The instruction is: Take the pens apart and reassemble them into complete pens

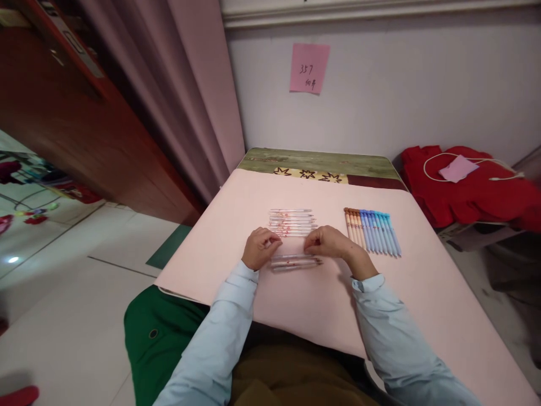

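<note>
Several clear pens with reddish markings lie side by side in a row on the pink-covered table. At the left end of the row's nearest pen is my left hand, its thumb and fingers curled in a pinch. My right hand is closed at the right end of that same pen, its fingertips pointing down. The fingers partly hide the pen's ends. Just below my hands, a smaller group of similar clear pens lies apart from the row.
To the right, several brown-topped pens and blue pens form a neat slanted row. Red cloth with a white cable lies beyond the table's right edge. A pink note is on the wall; a curtain hangs at left.
</note>
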A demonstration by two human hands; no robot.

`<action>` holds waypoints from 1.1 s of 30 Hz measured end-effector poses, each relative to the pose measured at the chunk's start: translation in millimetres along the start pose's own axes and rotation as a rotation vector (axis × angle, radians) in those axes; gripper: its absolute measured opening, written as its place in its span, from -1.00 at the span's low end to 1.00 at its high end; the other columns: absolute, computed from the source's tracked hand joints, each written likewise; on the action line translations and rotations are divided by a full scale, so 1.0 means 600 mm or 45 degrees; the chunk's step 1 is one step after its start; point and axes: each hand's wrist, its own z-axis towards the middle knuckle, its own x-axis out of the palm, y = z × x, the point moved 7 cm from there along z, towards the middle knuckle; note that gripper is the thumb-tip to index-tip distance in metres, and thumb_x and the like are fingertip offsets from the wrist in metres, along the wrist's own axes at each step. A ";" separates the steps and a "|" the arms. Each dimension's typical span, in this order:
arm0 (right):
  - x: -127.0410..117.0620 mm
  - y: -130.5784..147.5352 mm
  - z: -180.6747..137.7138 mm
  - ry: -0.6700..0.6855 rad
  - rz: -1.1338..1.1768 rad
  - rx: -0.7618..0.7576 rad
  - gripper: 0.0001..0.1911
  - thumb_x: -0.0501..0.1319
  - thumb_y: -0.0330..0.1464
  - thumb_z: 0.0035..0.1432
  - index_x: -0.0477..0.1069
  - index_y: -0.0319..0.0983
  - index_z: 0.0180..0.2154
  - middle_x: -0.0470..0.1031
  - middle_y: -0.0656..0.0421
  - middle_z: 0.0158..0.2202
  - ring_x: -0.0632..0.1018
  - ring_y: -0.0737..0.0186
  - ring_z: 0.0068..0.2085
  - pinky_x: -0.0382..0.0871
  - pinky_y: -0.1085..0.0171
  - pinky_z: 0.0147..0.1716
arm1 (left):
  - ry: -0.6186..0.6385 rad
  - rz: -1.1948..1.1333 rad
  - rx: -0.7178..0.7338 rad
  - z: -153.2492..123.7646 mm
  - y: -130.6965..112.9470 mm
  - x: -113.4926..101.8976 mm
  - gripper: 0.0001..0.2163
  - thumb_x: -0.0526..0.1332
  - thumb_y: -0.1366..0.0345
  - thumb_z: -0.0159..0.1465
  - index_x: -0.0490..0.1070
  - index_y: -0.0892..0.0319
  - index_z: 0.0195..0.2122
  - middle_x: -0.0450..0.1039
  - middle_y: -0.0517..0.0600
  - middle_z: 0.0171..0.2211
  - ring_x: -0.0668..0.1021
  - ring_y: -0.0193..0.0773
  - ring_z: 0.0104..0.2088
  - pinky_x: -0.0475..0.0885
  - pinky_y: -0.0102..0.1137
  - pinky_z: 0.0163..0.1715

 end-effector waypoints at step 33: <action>0.000 0.007 0.014 -0.128 0.197 -0.005 -0.59 0.09 -0.13 0.25 0.52 -0.26 -0.43 0.45 0.21 -0.57 0.39 0.35 -0.53 0.21 0.36 -0.44 | 0.074 -0.029 0.176 -0.006 -0.018 0.011 -0.79 0.10 0.23 0.36 0.47 0.12 -0.09 0.52 0.06 -0.25 0.48 -0.19 -0.19 0.42 -0.22 -0.14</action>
